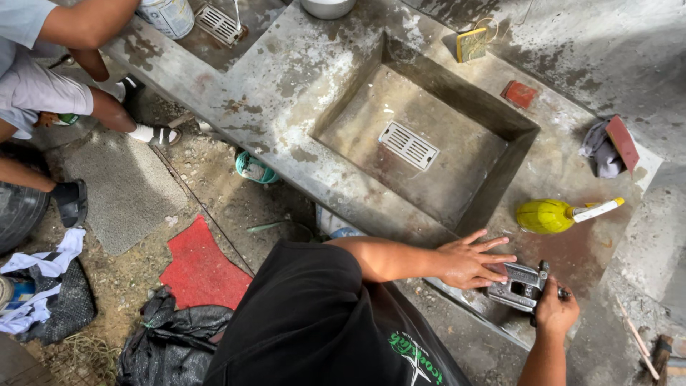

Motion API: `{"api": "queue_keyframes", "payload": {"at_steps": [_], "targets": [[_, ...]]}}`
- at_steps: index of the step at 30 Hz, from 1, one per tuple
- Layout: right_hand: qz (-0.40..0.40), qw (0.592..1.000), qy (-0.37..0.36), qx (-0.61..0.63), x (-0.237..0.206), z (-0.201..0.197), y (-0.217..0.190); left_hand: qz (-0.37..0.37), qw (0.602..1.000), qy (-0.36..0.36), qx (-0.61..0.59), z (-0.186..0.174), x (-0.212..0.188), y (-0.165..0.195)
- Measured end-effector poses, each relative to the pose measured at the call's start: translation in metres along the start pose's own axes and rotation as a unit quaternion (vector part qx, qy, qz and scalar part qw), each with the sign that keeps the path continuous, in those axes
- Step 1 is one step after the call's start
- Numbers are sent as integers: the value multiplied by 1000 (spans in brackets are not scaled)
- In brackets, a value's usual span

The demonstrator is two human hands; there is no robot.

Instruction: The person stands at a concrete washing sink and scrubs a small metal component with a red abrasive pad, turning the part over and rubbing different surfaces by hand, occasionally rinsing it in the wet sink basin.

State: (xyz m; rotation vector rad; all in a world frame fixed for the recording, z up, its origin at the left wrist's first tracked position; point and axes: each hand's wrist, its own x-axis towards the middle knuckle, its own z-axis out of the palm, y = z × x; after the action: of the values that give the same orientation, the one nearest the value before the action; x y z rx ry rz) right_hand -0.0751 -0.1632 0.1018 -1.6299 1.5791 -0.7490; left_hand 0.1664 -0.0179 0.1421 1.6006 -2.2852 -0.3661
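My left hand [471, 260] lies flat with fingers spread on the wet concrete counter [300, 64], its fingertips on a grey metal part [519, 284] with holes in it. My right hand [555, 312] is closed around a dark tool handle at the right end of that part. The tool's tip is hidden by the part. A yellow spray bottle [550, 215] with a white nozzle lies on its side just beyond the hands. My black shirt fills the lower middle of the view.
A square concrete sink basin [493, 118] with a white drain grate [407, 145] sits in the counter. A red pad [519, 93], a grey rag with red block [607, 146] and a yellow sponge [471, 44] lie around it. Another person's legs [86, 100] stand at upper left. A red mat [202, 271] lies on the ground.
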Motion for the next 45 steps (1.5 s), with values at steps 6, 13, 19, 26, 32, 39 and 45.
{"api": "queue_keyframes", "payload": {"at_steps": [6,13,19,26,32,39,45], "targets": [[0,1000,-10,-9,2,27,-62,-1,1000,-15,27,-59,-20,-34],[5,998,-23,-56,6,52,-124,0,1000,-8,14,-102,-15,-67],[-23,990,-13,-141,-6,69,-165,34,999,20,38,-137,-10,-75],[-17,971,21,-237,1,73,-173,19,998,54,-39,-125,-34,-85],[29,980,57,-187,-39,117,-152,29,996,60,-59,-80,-57,-112],[70,977,73,-187,-75,136,-135,6,989,93,-116,-38,-109,-118],[45,981,75,-174,-76,125,-108,-9,990,66,-124,-15,-100,-99]]}}
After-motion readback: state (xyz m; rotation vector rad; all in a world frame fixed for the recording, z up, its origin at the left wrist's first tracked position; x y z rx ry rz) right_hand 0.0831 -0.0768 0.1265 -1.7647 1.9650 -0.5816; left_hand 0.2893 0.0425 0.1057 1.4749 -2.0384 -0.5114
